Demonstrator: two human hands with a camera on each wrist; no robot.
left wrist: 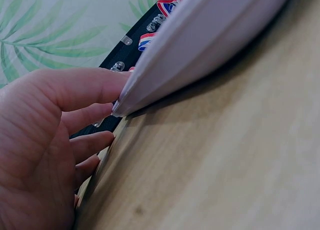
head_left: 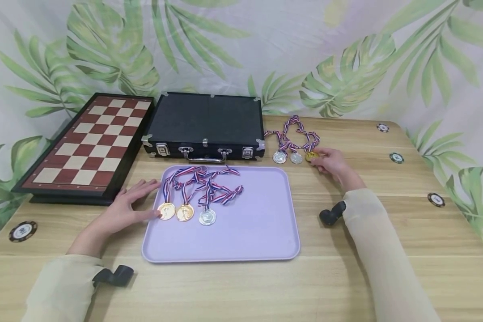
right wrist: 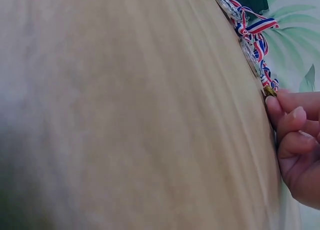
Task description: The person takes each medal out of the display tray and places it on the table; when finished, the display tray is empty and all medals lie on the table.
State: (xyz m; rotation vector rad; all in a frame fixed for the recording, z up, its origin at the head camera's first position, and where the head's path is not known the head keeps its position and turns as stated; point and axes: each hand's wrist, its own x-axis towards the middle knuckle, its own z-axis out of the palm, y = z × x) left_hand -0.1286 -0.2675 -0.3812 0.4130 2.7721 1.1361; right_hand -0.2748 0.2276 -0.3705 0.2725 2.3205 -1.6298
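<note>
On the lilac tray (head_left: 253,232) lie two gold medals, the left one (head_left: 167,211) and the middle one (head_left: 185,213), and a silver medal (head_left: 207,217) with tangled striped ribbons (head_left: 209,183). My left hand (head_left: 124,208) spans the tray's left edge, fingers spread on the table side, thumb tip at the leftmost gold medal. Beyond the tray to the right, my right hand (head_left: 333,164) pinches another gold medal (right wrist: 270,91) between thumb and finger, low at the table. Left of it lie two silver medals, the outer one (head_left: 279,157) and the inner one (head_left: 296,157).
A black case (head_left: 209,118) with metal latches stands behind the tray. To its left is a chessboard box (head_left: 92,143). Poker chips lie on the table, one (head_left: 23,231) at left, others, such as a green one (head_left: 396,157), at right. A leaf-patterned curtain (head_left: 225,53) hangs behind.
</note>
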